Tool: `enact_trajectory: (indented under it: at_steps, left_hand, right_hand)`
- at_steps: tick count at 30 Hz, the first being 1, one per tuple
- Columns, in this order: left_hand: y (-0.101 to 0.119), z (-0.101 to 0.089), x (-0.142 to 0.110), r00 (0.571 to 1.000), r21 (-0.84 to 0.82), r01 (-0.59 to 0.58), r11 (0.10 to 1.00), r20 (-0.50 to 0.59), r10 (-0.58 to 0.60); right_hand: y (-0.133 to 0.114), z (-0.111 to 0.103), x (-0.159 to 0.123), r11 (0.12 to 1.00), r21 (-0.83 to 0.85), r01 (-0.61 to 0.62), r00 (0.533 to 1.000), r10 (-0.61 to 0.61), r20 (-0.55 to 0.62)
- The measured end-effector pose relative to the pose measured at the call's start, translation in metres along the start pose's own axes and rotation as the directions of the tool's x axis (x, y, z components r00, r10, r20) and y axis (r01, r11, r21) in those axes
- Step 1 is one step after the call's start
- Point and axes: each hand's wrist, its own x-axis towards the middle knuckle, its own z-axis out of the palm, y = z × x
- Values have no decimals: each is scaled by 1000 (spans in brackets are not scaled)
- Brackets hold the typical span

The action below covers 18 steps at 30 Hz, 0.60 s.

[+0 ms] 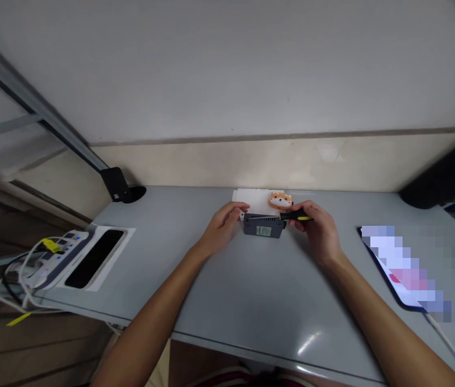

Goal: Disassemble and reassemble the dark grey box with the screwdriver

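A dark grey box-shaped device [251, 228] with vent slots and a pale label is tilted up on the desk in front of me. My left hand [224, 226] grips its left end between thumb and fingers, beside a small whitish part at that corner. My right hand [321, 230] is wrapped around the black and yellow handle of a screwdriver [299, 215]. The thin shaft runs leftward across the device's upper edge, its tip near the left corner. Just behind lies an orange and white animal-face case [280, 200] on a white sheet of paper [251, 199].
On the left, a black-screened phone [96, 259] lies on paper next to a power strip [60, 259] with tangled cables. To the right is a lit tablet-like screen [397, 271] with a white cable. A black cylinder [445, 169] stands at the back right, against the wall side.
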Motion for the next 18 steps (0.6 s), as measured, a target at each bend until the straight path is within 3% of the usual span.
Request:
enact_trajectory:
  at_steps: [6, 18]
  left_hand:
    - [-8, 12, 0, 996, -31, -84, 996, -43, 83]
    - [-9, 10, 0, 998, 25, -62, 998, 1, 62]
  right_hand:
    - [-1, 1, -1, 998, 69, -8, 1000, 9, -17]
    - [-3, 2, 1, 997, 78, -16, 999, 19, -36]
